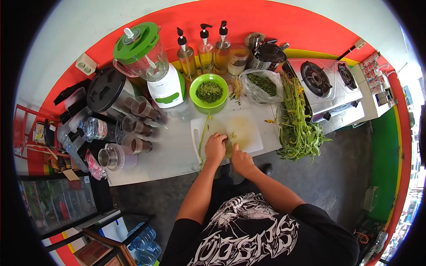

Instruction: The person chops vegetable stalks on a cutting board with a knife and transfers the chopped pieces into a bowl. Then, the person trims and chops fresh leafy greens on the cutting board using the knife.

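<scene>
On the white cutting board [252, 133], my left hand [216, 148] is closed, its fingers curled over something I cannot make out. Just right of it, my right hand [242, 160] is closed near the board's front edge; what it grips is too small to tell. A long green stem [203, 138] lies across the board's left part, beside my left hand. Small green and yellow bits lie on the board beyond my hands. Behind the board, a green bowl [193, 94] holds chopped greens [209, 92].
A leafy bunch [298, 133] lies right of the board, beside a gas stove [326, 84]. Behind are a plastic bag of greens [262, 86], pump bottles [206, 55] and a utensil holder [264, 62]. A blender [164, 86] and cups [140, 126] stand to the left.
</scene>
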Demonstrator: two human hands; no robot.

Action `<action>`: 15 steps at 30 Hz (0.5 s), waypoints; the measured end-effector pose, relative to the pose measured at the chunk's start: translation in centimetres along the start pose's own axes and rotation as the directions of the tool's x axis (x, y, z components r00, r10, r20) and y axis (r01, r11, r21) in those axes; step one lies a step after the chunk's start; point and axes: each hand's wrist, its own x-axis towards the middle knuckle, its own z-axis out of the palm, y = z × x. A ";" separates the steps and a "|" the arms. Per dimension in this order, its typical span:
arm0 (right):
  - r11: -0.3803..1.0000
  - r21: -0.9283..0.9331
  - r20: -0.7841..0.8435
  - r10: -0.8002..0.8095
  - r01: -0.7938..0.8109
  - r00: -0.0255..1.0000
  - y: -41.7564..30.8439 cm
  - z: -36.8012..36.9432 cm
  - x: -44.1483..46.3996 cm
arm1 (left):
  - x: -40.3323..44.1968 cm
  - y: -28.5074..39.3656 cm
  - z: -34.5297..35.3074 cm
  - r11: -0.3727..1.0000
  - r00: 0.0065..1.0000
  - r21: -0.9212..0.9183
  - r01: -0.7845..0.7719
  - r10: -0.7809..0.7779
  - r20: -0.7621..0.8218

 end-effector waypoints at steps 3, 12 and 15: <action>0.999 0.003 -0.042 -0.037 0.037 0.998 -0.1 -1.0 0.3 | -0.8 0.2 -0.1 0.999 0.999 0.037 -0.040 0.040 -0.013; 1.000 -0.018 0.004 0.001 -0.001 1.000 -0.5 -0.7 -0.7 | -1.0 0.2 0.5 1.000 0.997 -0.006 -0.006 0.006 -0.079; 1.000 -0.016 -0.013 -0.026 0.025 1.000 -0.4 -1.9 -0.2 | -0.6 0.5 0.1 0.998 0.998 -0.037 0.042 -0.044 -0.045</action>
